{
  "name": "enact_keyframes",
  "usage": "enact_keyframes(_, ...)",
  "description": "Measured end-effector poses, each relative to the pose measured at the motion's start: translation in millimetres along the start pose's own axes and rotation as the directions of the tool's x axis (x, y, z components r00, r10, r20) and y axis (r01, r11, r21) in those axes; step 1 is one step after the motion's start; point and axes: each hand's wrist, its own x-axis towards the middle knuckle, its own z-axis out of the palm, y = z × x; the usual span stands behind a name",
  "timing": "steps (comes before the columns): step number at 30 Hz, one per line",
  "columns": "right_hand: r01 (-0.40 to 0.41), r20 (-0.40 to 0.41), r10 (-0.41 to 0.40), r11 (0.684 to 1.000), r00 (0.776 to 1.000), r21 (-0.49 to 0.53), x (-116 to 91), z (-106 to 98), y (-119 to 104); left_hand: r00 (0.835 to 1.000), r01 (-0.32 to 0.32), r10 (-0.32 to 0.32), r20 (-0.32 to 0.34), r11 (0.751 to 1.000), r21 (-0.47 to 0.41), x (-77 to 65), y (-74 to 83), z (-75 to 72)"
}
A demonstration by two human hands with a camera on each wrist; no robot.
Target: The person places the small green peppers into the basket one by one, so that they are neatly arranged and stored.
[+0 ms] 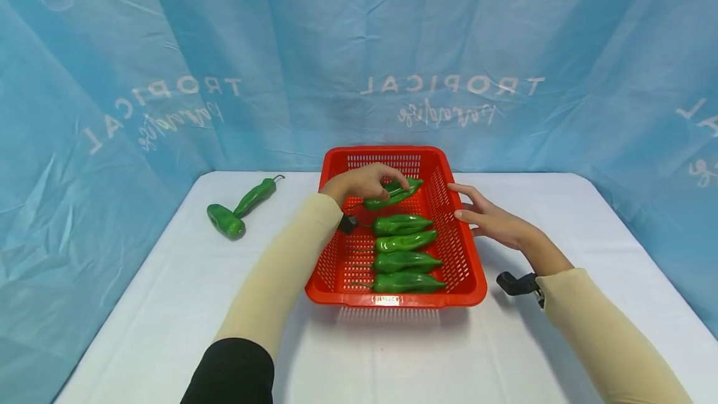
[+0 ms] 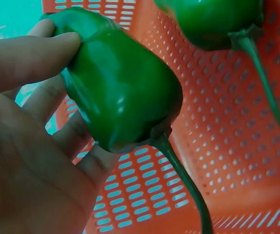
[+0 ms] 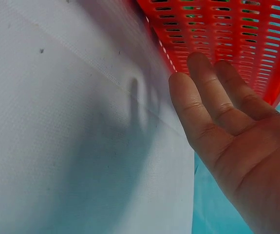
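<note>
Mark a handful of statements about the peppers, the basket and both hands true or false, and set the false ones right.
1. The left hand pinches a green pepper. True.
2. Both hands hold a pepper. False: the right hand holds none; it is at the right side of the basket.
3. In the head view, the stems of the four peppers nearest the person in the basket point left. True.
4. The basket is blue. False: it is red.
5. Every pepper is inside the basket. False: two peppers lie on the white table, left of it.
</note>
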Motion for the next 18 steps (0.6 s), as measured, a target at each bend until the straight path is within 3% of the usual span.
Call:
enact_keyframes(4,0.003,-0.005,-0.003,1.0,1.0,0.001,-1.0,-0.3,0.5,0.999,0.025,-0.026,0.023,1.0,0.003,8.1,-2.4,3.6)
enact_keyframes(13,0.0,-0.015,0.0,1.0,1.0,0.01,1.8,2.3,2.3,0.997,0.071,-0.07,0.033,0.997,-0.022,11.9,-4.0,7.4)
enact_keyframes(18,0.008,-0.014,-0.008,1.0,1.0,0.003,1.0,2.7,2.3,0.996,0.065,-0.065,0.053,0.998,0.0,13.6,-4.7,13.5)
